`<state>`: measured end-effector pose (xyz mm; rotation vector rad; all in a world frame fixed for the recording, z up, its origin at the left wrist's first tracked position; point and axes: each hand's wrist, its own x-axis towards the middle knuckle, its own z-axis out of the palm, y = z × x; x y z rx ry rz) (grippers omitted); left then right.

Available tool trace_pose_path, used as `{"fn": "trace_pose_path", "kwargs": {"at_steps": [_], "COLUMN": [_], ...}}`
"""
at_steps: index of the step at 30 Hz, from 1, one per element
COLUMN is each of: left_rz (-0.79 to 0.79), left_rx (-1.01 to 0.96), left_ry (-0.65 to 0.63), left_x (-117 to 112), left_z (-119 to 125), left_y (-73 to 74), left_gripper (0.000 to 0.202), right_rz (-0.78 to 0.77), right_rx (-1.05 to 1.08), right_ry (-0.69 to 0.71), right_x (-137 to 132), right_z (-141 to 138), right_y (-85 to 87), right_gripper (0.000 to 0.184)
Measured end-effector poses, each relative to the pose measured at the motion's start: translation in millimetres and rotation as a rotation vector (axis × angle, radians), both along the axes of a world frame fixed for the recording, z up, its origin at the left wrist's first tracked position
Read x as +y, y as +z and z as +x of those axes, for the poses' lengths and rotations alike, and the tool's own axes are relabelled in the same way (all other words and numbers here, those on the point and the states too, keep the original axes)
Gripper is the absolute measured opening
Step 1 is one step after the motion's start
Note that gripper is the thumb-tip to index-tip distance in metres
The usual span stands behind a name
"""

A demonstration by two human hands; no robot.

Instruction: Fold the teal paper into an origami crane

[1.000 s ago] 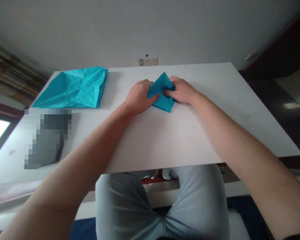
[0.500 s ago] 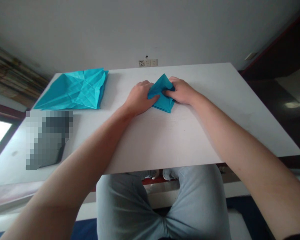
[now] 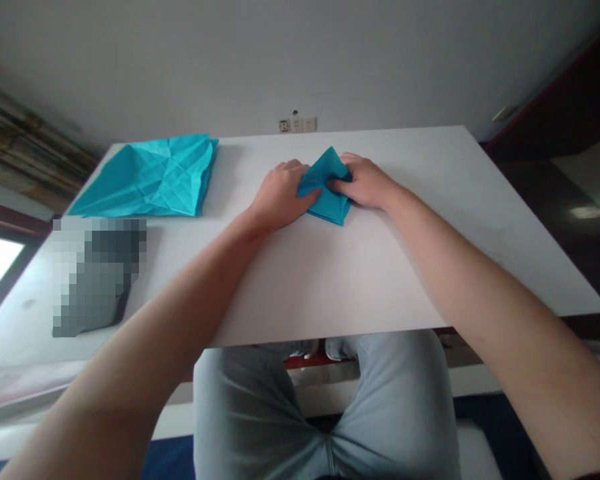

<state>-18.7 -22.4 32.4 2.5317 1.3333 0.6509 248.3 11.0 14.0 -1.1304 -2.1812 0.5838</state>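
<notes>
A small folded piece of blue paper lies on the white table, one corner pointing toward the wall and layered edges facing me. My left hand grips its left side, thumb on top and the other fingers along the far left edge. On the opposite side my right hand pinches the paper, its thumb pressed on the upper face near the middle. The fingertips beneath the paper are hidden. Farther left rests a larger creased sheet of the same blue paper, untouched by either hand.
The white table reaches from near my lap to the wall. A dark flat object, blurred by pixelation, lies at the left beside my forearm. Wall sockets sit just above the far table edge.
Both hands keep the same hold on the folded paper. The whole view has shifted very slightly; nothing else has visibly moved.
</notes>
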Motion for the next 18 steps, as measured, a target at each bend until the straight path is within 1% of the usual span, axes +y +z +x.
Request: {"fn": "trace_pose_path", "kwargs": {"at_steps": [4, 11, 18], "left_rz": [0.013, 0.015, 0.003], "left_rx": [0.007, -0.009, -0.001], "left_ry": [-0.004, -0.017, -0.012], "left_x": [1.4, 0.6, -0.6], "left_z": [-1.1, -1.4, -0.5], "left_y": [-2.6, -1.7, -0.6], "left_gripper": [0.026, 0.022, 0.022], "right_rz": [0.001, -0.004, 0.003], "right_rx": [-0.007, -0.007, -0.006], "right_ry": [0.005, -0.004, -0.009], "right_x": [0.6, -1.3, -2.6], "right_z": [1.5, -0.4, -1.0], "right_y": [-1.2, 0.3, 1.7], "right_gripper": [0.015, 0.015, 0.015]}}
